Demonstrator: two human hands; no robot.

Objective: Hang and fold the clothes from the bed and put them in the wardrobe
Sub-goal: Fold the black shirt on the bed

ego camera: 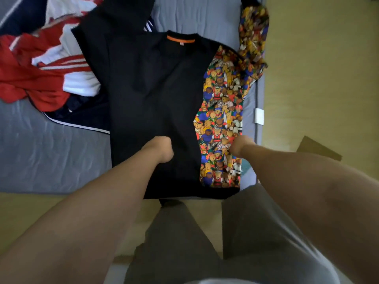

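A black sweatshirt (155, 95) with an orange collar lining lies flat on the grey bed (51, 156), collar away from me. Its right side and sleeve (221, 111) carry a colourful teddy-bear print; the sleeve runs up along the bed's right edge. My left hand (161, 148) sits on the black lower body of the sweatshirt with its fingers curled down into the cloth. My right hand (240, 146) is on the bear-print side at the same height, its fingers also tucked under and hidden. Both hands appear to grip the fabric.
A heap of red, white and navy striped clothes (47, 68) lies on the bed's left half, with another black garment (114, 15) beyond the sweatshirt. Wooden floor (320, 68) runs along the right of the bed, with a brown cardboard piece (315, 148) on it.
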